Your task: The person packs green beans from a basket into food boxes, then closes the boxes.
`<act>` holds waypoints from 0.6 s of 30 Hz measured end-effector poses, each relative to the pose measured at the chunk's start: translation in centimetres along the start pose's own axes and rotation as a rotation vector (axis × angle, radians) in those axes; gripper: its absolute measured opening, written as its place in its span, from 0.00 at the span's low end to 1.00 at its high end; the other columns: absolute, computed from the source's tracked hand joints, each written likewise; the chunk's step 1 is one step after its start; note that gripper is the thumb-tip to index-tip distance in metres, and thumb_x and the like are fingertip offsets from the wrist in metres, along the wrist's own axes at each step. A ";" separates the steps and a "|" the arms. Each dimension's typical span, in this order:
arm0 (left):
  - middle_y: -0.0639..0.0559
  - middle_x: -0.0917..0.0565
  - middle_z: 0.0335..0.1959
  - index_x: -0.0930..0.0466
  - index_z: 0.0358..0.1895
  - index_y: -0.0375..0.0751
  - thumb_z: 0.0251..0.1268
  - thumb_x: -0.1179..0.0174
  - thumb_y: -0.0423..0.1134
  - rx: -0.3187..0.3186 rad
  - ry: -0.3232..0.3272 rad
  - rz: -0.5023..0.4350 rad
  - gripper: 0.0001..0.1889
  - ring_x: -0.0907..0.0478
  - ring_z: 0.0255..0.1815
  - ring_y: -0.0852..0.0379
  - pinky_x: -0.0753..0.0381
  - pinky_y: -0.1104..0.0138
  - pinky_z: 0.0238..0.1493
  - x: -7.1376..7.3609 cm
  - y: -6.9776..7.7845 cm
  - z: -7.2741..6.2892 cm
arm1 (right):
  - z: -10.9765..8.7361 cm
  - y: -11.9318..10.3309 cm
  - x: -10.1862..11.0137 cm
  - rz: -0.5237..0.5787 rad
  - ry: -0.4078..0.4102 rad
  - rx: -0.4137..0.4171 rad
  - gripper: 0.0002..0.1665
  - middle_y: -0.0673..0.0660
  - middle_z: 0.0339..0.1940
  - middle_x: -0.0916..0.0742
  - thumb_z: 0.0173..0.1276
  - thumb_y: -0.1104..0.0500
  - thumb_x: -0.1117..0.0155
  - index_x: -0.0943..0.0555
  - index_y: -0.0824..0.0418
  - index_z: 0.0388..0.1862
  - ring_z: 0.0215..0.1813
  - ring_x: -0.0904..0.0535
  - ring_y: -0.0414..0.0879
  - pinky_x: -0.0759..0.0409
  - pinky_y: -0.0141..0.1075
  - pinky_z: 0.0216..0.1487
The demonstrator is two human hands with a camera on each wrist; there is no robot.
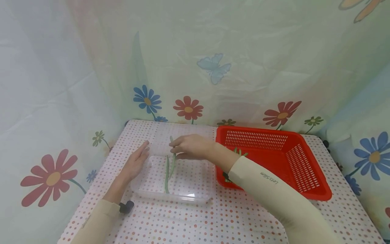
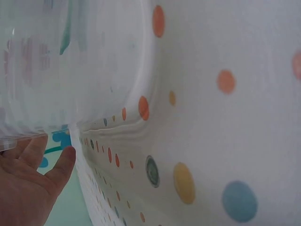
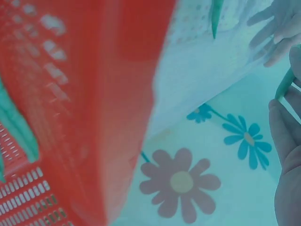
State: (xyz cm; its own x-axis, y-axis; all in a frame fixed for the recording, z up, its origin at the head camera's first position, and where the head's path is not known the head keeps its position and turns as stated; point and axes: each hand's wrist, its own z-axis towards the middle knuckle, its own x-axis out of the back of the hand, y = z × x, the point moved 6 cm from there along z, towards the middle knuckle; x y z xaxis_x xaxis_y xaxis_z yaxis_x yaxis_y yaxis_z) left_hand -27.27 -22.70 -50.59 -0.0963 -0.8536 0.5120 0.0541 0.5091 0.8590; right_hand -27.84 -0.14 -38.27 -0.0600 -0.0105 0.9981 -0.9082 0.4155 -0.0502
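Note:
A clear plastic container (image 1: 190, 196) rests on the dotted tablecloth. One long green bean (image 1: 167, 178) lies inside it, lengthwise. My right hand (image 1: 192, 146) pinches a second green bean (image 1: 172, 166) over the container; its lower end slants down beside the first bean. In the right wrist view the tip of the held bean (image 3: 284, 84) shows between thumb and fingers. My left hand (image 1: 136, 162) is at the container's left side with its fingers extended. The left wrist view shows that hand (image 2: 30, 181) by the container wall (image 2: 108, 70); whether it touches is hard to tell.
Right of the container stands a red perforated basket (image 1: 323, 189), with several green beans (image 1: 239, 152) at its left end, partly hidden by my right forearm. Behind the container lies a clear lid-like part (image 1: 163, 135). A flowered curtain (image 1: 170, 67) encloses the table.

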 end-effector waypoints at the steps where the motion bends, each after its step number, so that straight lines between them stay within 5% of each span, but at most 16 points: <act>1: 0.51 0.46 0.87 0.53 0.86 0.53 0.88 0.63 0.48 0.002 0.000 0.000 0.30 0.46 0.86 0.45 0.48 0.46 0.86 0.0 0.0 0.0 | 0.3 -0.2 0.0 -0.003 -0.008 0.001 0.25 0.49 0.70 0.16 0.71 0.49 0.27 0.15 0.48 0.66 0.73 0.21 0.44 0.20 0.38 0.71; 18: 0.48 0.46 0.86 0.53 0.86 0.51 0.88 0.62 0.49 -0.019 -0.014 -0.010 0.31 0.44 0.85 0.41 0.43 0.43 0.84 0.1 -0.1 0.1 | 4.3 -3.1 -1.3 -0.027 -0.025 0.037 0.21 0.48 0.70 0.16 0.71 0.50 0.26 0.13 0.47 0.62 0.72 0.21 0.43 0.21 0.36 0.72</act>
State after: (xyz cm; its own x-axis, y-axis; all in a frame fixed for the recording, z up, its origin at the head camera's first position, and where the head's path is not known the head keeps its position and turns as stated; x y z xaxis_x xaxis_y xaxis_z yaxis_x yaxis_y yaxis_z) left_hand -27.40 -22.84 -50.62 -0.1105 -0.8571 0.5031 0.0723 0.4979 0.8642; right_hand -26.71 -5.31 -39.54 -0.0452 -0.0440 0.9980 -0.9242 0.3812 -0.0250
